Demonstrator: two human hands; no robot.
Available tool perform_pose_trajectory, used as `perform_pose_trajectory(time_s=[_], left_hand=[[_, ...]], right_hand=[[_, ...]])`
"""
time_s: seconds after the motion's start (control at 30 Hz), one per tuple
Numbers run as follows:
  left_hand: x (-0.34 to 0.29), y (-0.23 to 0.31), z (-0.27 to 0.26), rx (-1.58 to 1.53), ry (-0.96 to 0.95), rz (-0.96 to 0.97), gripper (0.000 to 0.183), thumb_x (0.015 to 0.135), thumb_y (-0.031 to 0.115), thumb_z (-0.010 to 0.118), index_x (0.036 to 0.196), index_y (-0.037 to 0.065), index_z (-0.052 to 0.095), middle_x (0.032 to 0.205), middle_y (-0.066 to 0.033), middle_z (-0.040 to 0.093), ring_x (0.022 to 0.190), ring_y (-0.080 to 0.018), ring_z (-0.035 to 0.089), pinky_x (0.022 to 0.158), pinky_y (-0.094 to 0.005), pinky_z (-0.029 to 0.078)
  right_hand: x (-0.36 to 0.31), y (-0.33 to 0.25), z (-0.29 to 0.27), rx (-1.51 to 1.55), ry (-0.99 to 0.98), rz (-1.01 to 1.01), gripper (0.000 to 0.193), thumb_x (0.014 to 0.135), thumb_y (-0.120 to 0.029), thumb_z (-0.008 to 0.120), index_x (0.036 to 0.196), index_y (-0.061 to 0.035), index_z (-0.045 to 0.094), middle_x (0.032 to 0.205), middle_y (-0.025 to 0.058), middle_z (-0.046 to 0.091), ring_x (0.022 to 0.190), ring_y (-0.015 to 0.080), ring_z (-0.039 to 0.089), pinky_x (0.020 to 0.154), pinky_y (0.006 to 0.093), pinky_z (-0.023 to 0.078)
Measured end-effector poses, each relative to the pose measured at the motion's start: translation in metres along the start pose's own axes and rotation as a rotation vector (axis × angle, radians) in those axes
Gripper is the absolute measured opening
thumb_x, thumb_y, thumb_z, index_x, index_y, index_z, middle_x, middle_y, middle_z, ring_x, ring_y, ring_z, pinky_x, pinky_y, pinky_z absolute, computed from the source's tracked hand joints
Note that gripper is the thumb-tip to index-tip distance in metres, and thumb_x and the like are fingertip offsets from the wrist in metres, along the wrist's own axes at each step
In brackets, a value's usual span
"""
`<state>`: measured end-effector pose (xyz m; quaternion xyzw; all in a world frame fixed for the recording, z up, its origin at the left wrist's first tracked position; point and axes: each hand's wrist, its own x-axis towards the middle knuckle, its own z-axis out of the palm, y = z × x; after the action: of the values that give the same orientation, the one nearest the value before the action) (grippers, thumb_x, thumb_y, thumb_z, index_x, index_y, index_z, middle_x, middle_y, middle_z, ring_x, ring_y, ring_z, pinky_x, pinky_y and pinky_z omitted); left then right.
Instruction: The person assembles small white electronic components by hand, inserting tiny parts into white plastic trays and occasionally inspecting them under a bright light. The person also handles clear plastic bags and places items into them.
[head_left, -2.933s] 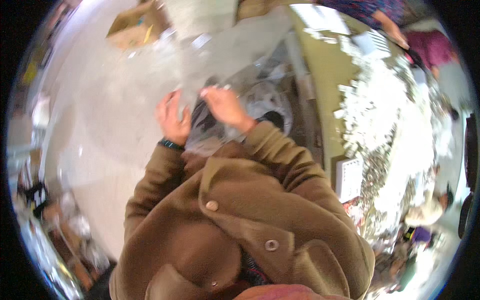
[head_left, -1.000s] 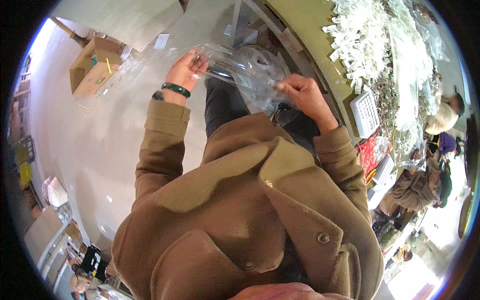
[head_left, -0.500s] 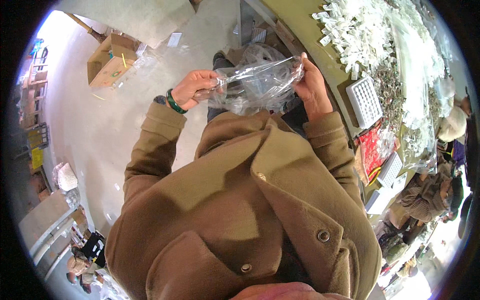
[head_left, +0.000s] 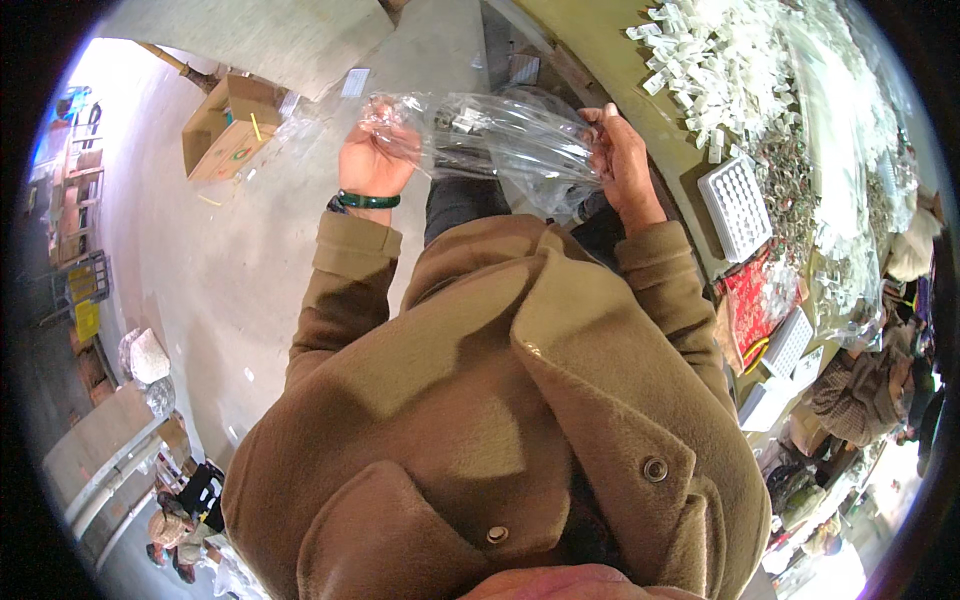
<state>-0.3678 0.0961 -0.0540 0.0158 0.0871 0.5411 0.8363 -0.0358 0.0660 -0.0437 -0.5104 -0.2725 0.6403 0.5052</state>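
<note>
A clear plastic bag [head_left: 500, 135] is stretched sideways between my two hands, in front of my brown coat. My right hand [head_left: 622, 165] grips its right end, with the thumb upward and the fingers curled into the film. At the other end my left hand [head_left: 378, 160], with a dark green bangle [head_left: 369, 200] at the wrist, has its fingers bent under the film. The film covers those fingertips, so whether they are inside the bag or behind it cannot be told. Through the bag show my dark trouser legs.
On the greenish table [head_left: 600, 45] to my right lie a heap of small white pieces [head_left: 720, 70], a white tray with round holes [head_left: 736, 208] and red patterned cloth [head_left: 750, 300]. An open cardboard box [head_left: 232, 125] stands on the floor at far left. People sit beyond the table.
My left hand has turned upright, and its fingers have gone from pinching the bag's edge to being covered by film. The bag is drawn out longer and flatter. My right hand keeps its grip.
</note>
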Motion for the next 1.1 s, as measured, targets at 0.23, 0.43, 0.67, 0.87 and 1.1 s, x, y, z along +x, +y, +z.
perform_pose_trajectory(time_s=[0.23, 0.43, 0.67, 0.87, 1.1], left_hand=[[0.015, 0.015, 0.008, 0.009, 0.179, 0.001, 0.022, 0.091, 0.027, 0.058, 0.09, 0.006, 0.066, 0.084, -0.0042, 0.07, 0.074, -0.0225, 0.064, 0.074, -0.0382, 0.051], [0.015, 0.017, 0.016, 0.341, 0.283, -0.073, 0.039, 0.094, 0.039, 0.057, 0.116, 0.007, 0.058, 0.08, -0.0054, 0.065, 0.072, -0.0187, 0.06, 0.07, -0.0321, 0.05], [-0.009, -0.001, 0.034, 1.508, 0.139, -0.01, 0.073, 0.082, 0.027, 0.072, 0.144, 0.012, 0.036, 0.097, -0.0065, 0.06, 0.087, -0.0129, 0.057, 0.077, -0.0282, 0.048], [0.004, -0.006, 0.025, 2.289, 0.298, 0.416, 0.041, 0.086, 0.032, 0.067, 0.117, 0.004, 0.065, 0.096, -0.0072, 0.06, 0.085, -0.0099, 0.057, 0.07, -0.0276, 0.049], [0.014, 0.004, 0.036, 1.653, 0.665, 0.026, 0.044, 0.095, 0.044, 0.052, 0.109, 0.006, 0.07, 0.086, -0.0014, 0.064, 0.062, -0.009, 0.051, 0.049, -0.025, 0.04]], right_hand=[[-0.011, -0.005, 0.005, -0.971, -0.173, -0.453, 0.037, 0.086, -0.033, 0.067, 0.114, -0.0096, 0.068, 0.096, 0.0067, 0.062, 0.071, 0.0193, 0.055, 0.069, 0.0336, 0.049], [0.009, 0.005, 0.005, -0.734, -0.033, -0.383, 0.023, 0.093, -0.021, 0.058, 0.087, -0.0012, 0.067, 0.079, 0.005, 0.062, 0.067, 0.016, 0.057, 0.064, 0.031, 0.048], [0.022, -0.009, 0.032, -0.159, 0.079, -0.091, 0.023, 0.099, -0.023, 0.049, 0.088, -0.006, 0.06, 0.071, -0.0026, 0.054, 0.059, 0.0068, 0.047, 0.051, 0.0246, 0.037], [0.034, -0.025, 0.041, -0.225, -0.058, -0.161, 0.023, 0.094, -0.024, 0.055, 0.086, -0.0036, 0.062, 0.067, -0.0022, 0.052, 0.056, 0.0076, 0.045, 0.049, 0.0254, 0.034], [0.025, -0.049, 0.054, -1.234, 0.082, -0.698, 0.023, 0.081, -0.017, 0.067, 0.103, -0.0096, 0.066, 0.082, 0.0114, 0.062, 0.074, 0.0314, 0.061, 0.07, 0.0417, 0.05]])
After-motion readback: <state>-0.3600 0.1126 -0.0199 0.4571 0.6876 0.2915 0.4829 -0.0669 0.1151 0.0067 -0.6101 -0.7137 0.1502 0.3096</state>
